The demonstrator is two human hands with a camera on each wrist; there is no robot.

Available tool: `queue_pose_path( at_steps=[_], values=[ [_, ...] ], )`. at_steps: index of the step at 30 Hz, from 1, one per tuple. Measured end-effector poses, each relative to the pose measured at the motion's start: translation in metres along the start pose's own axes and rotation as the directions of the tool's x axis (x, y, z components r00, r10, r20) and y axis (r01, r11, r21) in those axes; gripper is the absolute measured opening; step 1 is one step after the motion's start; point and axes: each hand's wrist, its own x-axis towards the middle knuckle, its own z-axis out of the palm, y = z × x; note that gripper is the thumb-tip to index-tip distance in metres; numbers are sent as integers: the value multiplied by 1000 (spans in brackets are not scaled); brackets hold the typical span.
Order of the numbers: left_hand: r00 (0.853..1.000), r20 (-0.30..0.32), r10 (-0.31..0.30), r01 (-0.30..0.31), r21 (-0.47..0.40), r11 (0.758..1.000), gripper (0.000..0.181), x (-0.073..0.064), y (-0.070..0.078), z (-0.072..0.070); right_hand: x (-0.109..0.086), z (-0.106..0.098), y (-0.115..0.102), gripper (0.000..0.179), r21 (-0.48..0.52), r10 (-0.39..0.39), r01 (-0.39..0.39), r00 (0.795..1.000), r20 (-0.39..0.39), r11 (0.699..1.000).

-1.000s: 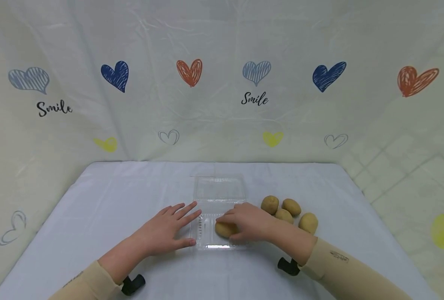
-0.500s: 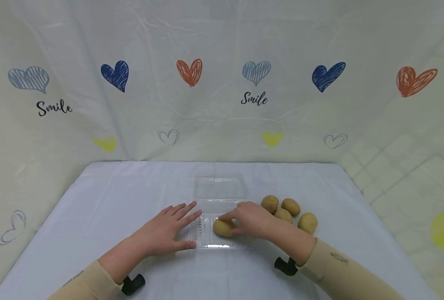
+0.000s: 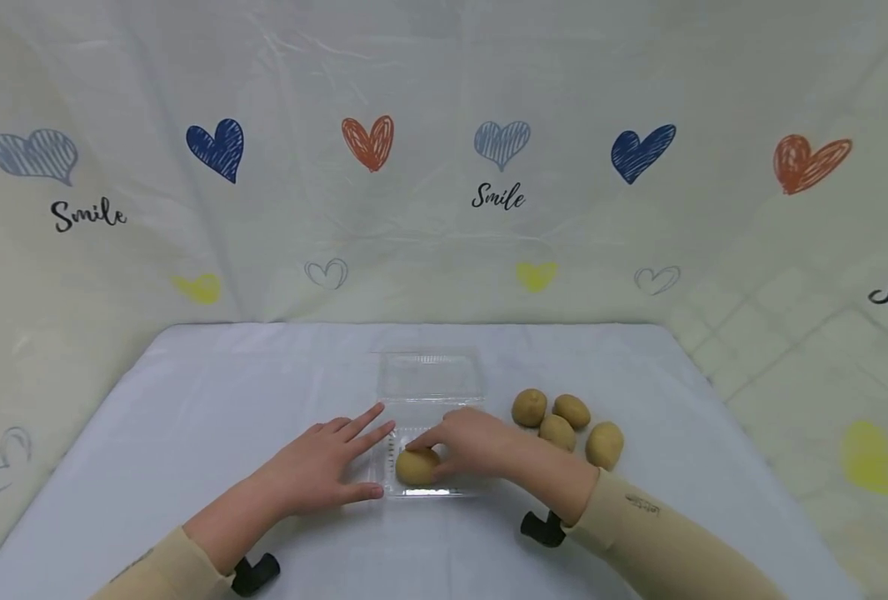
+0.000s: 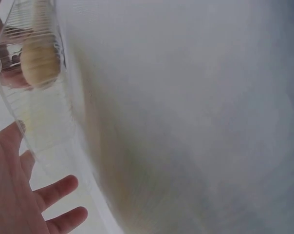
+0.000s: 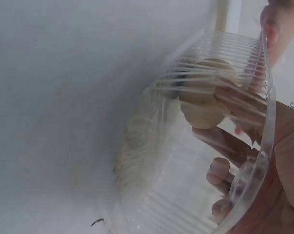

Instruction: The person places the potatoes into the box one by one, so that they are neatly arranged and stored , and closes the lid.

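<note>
A clear plastic clamshell container (image 3: 451, 482) lies on the table with its lid (image 3: 431, 377) folded back behind the base. Inside the base, near its left wall, sits a potato (image 3: 416, 468). My right hand (image 3: 481, 443) pinches that potato between thumb and forefinger, the other fingers curled under the palm. Seen through the ribbed wall in the right wrist view, the potato (image 5: 205, 112) has fingers on two sides. My left hand (image 3: 324, 467) has its fingers spread at the container's left edge, and thumb and fingertips meet the rim there.
Several potatoes (image 3: 558, 432) lie in a loose group to the right of the container, close by my right forearm. A white cloth covers the table (image 3: 212, 400), and a sheet printed with hearts (image 3: 414, 225) hangs behind its back edge.
My right hand has shifted the potato leftward inside the base, from near its middle to its left wall. The left hand keeps its place at the rim. The head view has turned slightly.
</note>
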Motion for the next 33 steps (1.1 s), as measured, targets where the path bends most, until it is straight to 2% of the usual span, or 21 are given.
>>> queue_pose_path(
  at_steps=[14, 24, 33],
  values=[
    [999, 28, -33, 33, -10, 999, 88, 0, -1, -1, 8, 1, -13, 42, 9, -36, 36, 999, 37, 999],
    [999, 35, -36, 37, -25, 999, 87, -1, 1, 1, 6, 1, -10, 41, 78, -32, 26, 996, 84, 997],
    [998, 51, -31, 32, -37, 999, 86, 0, 1, -2, 5, -4, -7, 44, 108, -18, 11, 998, 62, 994]
  ],
)
